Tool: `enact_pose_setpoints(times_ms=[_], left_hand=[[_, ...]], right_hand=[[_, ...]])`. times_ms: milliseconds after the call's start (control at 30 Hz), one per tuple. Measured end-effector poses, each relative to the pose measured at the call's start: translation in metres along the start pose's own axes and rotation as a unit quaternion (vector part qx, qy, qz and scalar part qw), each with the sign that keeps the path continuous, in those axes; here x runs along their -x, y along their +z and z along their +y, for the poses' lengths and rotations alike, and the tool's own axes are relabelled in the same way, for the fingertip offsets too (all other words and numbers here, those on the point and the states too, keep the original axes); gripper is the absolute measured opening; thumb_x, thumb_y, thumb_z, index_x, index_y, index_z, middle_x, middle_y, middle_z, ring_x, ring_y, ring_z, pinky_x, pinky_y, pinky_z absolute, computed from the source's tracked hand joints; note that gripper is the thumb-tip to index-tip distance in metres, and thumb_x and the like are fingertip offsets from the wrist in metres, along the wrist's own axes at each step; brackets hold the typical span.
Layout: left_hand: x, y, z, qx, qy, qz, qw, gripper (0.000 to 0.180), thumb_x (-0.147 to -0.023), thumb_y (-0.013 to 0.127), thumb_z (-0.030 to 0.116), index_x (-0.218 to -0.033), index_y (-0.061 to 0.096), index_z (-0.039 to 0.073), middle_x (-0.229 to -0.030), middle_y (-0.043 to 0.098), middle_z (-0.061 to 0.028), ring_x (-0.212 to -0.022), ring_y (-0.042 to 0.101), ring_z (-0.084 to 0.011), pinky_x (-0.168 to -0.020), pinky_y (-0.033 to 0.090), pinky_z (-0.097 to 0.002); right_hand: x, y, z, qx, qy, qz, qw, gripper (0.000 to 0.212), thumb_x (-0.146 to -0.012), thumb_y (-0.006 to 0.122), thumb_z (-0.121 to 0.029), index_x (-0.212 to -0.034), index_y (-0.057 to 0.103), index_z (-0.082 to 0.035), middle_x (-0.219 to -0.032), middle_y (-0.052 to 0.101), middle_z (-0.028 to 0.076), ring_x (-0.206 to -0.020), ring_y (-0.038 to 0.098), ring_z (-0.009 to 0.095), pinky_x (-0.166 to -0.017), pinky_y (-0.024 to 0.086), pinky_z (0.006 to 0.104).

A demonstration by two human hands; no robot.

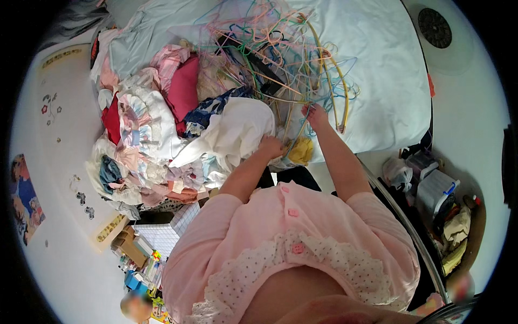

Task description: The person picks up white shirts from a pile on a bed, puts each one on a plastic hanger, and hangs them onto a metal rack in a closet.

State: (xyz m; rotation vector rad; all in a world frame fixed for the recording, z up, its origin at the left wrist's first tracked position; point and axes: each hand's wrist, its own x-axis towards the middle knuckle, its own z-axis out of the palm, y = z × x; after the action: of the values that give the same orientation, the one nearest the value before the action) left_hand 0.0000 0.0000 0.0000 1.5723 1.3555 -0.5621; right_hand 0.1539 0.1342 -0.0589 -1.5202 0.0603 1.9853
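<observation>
My left hand (272, 147) is closed at the right edge of a white garment (232, 127). Its fingers curl inward, and what lies in them is hidden. Farther right, my right hand (317, 117) reaches to the near edge of a tangled heap of hangers (270, 40), its fingers closed around a thin blue hanger (298, 134). Pink, green, yellow and blue hangers overlap in that heap on the pale bed sheet (383, 70). A crumpled yellow cloth (301, 152) lies between my two forearms at the bed's near edge.
A large pile of clothes (143, 129) spreads over the left of the bed, with a dark pink piece (183, 89) on top. A dark flat object (251, 65) lies under the hangers. Plastic bins (437, 189) stand at the right, boxes (129, 245) at the lower left.
</observation>
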Motion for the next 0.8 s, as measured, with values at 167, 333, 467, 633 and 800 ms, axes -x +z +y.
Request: enact_pose_setpoints(times_ms=[167, 333, 467, 633, 800], left_hand=[[0.042, -0.016, 0.006, 0.005, 0.032, 0.062, 0.998, 0.042, -0.07, 0.049, 0.048, -0.087, 0.06, 0.011, -0.089, 0.059, -0.0088, -0.088, 0.054, -0.0245, -0.08, 0.032, -0.0461], [0.02, 0.0, 0.013, 0.006, 0.013, 0.135, 0.991, 0.035, -0.073, 0.049, 0.04, -0.087, 0.058, 0.009, -0.085, 0.06, -0.008, -0.083, 0.057, -0.0253, -0.07, 0.039, -0.0477], [0.008, 0.013, 0.006, 0.109, 0.026, 0.177, 0.978, 0.029, -0.073, 0.05, 0.032, -0.089, 0.054, 0.008, -0.082, 0.06, -0.011, -0.08, 0.058, -0.0284, -0.065, 0.042, -0.0484], [0.026, -0.008, 0.016, 0.078, 0.048, 0.219, 0.972, 0.027, -0.074, 0.051, 0.029, -0.086, 0.052, 0.005, -0.078, 0.06, -0.0155, -0.074, 0.058, -0.0317, -0.063, 0.044, -0.045], [0.039, -0.02, 0.019, 0.075, 0.077, 0.302, 0.947, 0.024, -0.074, 0.051, 0.025, -0.082, 0.05, 0.002, -0.071, 0.059, -0.0165, -0.068, 0.058, -0.0336, -0.059, 0.045, -0.044]], right_hand=[[0.006, 0.009, 0.036, -0.175, 0.017, 0.031, 0.984, 0.019, -0.081, 0.039, -0.004, -0.1, 0.038, 0.0, -0.081, 0.048, 0.014, -0.073, 0.052, 0.027, -0.08, 0.044, 0.0439], [0.017, 0.027, 0.019, -0.124, -0.033, -0.011, 0.992, 0.029, -0.079, 0.039, -0.002, -0.107, 0.037, 0.001, -0.085, 0.05, 0.014, -0.074, 0.052, 0.025, -0.081, 0.044, 0.0424], [0.036, 0.033, 0.009, 0.231, -0.135, -0.031, 0.963, 0.039, -0.077, 0.047, -0.006, -0.113, 0.036, 0.002, -0.09, 0.052, 0.013, -0.076, 0.052, 0.02, -0.078, 0.044, 0.0326], [0.062, -0.008, 0.04, 0.507, -0.311, 0.086, 0.8, 0.03, -0.076, 0.056, -0.021, -0.097, 0.048, -0.001, -0.081, 0.054, 0.007, -0.068, 0.052, 0.02, -0.062, 0.043, 0.0306], [0.106, 0.008, 0.054, 0.147, 0.07, -0.143, 0.976, 0.022, -0.085, 0.044, -0.028, -0.088, 0.049, -0.007, -0.08, 0.052, 0.006, -0.077, 0.051, 0.018, -0.069, 0.043, 0.036]])
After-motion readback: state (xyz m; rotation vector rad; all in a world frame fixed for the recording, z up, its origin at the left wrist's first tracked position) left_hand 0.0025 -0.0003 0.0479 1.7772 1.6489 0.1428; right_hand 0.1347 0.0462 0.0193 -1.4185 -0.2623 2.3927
